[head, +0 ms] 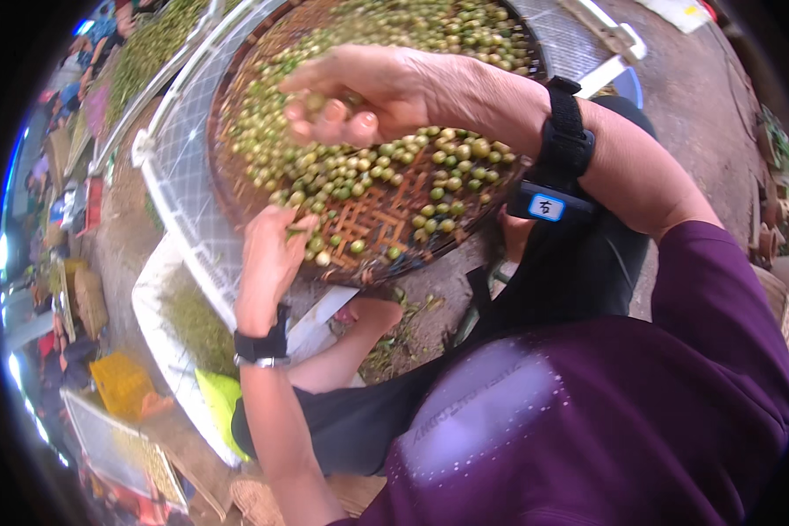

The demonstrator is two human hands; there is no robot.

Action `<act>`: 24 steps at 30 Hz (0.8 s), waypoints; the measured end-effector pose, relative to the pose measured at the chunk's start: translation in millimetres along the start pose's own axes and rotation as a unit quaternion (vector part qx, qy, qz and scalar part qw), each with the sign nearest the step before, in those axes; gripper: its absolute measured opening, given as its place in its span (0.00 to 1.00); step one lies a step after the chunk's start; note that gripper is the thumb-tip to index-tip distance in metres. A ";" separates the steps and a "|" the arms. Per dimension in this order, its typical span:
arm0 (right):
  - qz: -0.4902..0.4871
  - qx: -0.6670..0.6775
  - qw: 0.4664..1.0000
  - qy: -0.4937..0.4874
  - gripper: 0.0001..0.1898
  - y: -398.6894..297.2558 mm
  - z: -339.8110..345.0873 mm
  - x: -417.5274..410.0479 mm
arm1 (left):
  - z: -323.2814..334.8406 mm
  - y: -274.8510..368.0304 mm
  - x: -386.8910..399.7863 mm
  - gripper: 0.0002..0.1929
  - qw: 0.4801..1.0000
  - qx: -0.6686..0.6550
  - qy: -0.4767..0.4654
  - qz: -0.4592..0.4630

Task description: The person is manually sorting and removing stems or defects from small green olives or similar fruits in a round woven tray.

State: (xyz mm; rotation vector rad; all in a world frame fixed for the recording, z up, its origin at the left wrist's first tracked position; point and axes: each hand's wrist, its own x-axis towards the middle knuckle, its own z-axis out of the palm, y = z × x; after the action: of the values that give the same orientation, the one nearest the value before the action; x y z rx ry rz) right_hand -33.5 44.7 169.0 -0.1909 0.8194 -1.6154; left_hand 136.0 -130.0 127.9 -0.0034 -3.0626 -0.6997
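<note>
A round woven bamboo tray [368, 217] lies before me, bearing a great many small round green-yellow fruits [368, 167]. Above it my right hand [361, 95] is turned palm up, slightly blurred, with its fingers curled around a few of the fruits [315, 102]. My left hand [273, 240] is at the tray's near left rim, thumb and fingers bent beside the fruits there. Whether anything is pinched in it is hard to make out. Loose fruits [357, 246] are scattered over the bare weave near the front rim.
Under the tray is a white frame with netting [177, 158]. A white sack [158, 276] with thin green stems [197, 315] lies at left. More green stems [158, 59] are heaped beyond. A yellow crate [119, 384] stands lower left. Other people are at the far left.
</note>
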 end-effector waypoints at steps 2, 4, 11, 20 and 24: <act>-0.065 -0.026 0.997 -0.040 0.11 -24.0 -14.2 -8.9 | 6.5 5.2 -0.1 0.08 1.000 0.008 0.016 0.002; -0.127 0.025 0.991 -0.035 0.11 -43.4 -19.4 -24.0 | 6.7 7.7 -1.2 0.06 0.999 0.025 0.034 0.003; -0.144 -0.650 0.696 0.270 0.18 -50.0 -36.3 -97.6 | 13.2 13.9 -2.3 0.07 0.995 0.075 0.063 0.029; -0.061 -0.760 0.613 0.208 0.06 5.6 -88.3 -80.0 | 4.0 31.4 14.7 0.06 0.883 -0.385 -0.017 -0.270; -0.050 -0.809 0.552 0.193 0.05 7.9 -74.9 -75.4 | 6.3 59.8 33.5 0.06 0.809 -0.538 -0.034 -0.233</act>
State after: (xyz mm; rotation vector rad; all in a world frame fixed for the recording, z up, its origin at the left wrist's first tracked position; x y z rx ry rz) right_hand -50.8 143.7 133.5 -1.2070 2.4971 -0.4163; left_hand 102.6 -73.4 148.2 0.7267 -2.2263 -2.3437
